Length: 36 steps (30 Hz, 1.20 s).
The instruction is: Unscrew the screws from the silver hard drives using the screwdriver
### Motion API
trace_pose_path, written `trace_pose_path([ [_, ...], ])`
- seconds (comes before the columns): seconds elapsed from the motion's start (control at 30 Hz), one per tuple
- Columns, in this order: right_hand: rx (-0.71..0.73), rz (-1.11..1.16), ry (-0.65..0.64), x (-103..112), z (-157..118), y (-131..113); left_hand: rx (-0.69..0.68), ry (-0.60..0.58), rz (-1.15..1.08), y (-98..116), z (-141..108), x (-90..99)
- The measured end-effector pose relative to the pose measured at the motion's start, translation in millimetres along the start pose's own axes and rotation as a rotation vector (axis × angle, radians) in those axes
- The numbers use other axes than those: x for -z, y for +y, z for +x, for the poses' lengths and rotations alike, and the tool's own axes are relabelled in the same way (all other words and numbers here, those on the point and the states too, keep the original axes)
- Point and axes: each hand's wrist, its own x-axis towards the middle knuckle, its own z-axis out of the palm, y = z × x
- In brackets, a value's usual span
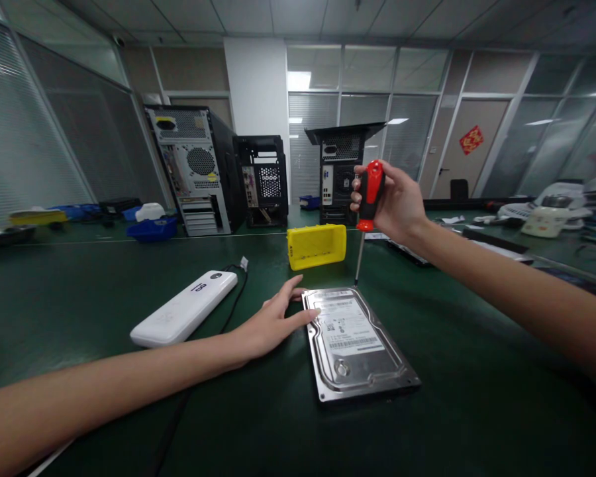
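A silver hard drive [350, 374] with a white label lies flat on the green table. My left hand [273, 321] holds its left edge, thumb on the top face and fingers at the far left corner; the index finger sticks out past it. Wrapped round the red and black handle of a screwdriver [376, 182], my right hand [400, 202] is closed above the drive's far end. The shaft points down, slightly tilted, with its tip at the drive's far edge near the right corner. Whether the tip sits in a screw is too small to tell.
A yellow plastic bin [318, 248] stands on its side behind the drive. To the left lies a white power bank [186, 310] with a black cable [236, 301]. Computer cases [198, 169] stand at the back, near a blue tray [151, 228]. Clutter covers the far right.
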Motion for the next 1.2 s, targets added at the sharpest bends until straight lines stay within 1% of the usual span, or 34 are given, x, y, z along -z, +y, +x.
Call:
trace_pose_path([
  [0.13, 0.046, -0.062, -0.028, -1.0, 0.5, 3.0, 0.009, 0.002, 0.005, 1.8, -0.5, -0.1],
  [0.23, 0.054, -0.072, -0.006, -0.3, 1.2, 5.1, 0.002, 0.001, -0.002, 2.4, -0.3, -0.2],
  [0.4, 0.009, -0.052, 0.073, 1.3, 0.8, 2.0, 0.014, -0.007, -0.005, 2.6, -0.4, 0.1],
  [0.57, -0.033, -0.006, 0.078, -0.7, -1.0, -2.1, 0.0, 0.005, 0.001, 0.6, 0.5, -0.4],
  [0.63, -0.043, -0.002, 0.064, -1.2, -0.9, -2.5, -0.002, 0.007, 0.001, 0.6, 0.8, -0.9],
  [0.7, -0.045, 0.002, 0.018, -0.7, -0.3, -2.5, -0.003, 0.008, 0.005, 1.5, 0.4, -1.1],
  [0.83, 0.005, -0.008, -0.077, 1.7, 0.0, -3.1, 0.009, 0.006, 0.016, 4.2, -1.4, -0.7],
  [1.03, 0.088, -0.104, -0.1, 5.0, -0.5, -3.3, 0.006, 0.004, 0.01, 2.5, -1.6, -0.4],
  [1.2, 0.056, -0.061, -0.101, 5.1, 3.2, -0.7, 0.003, 0.003, 0.006, 0.7, -1.2, -0.9],
])
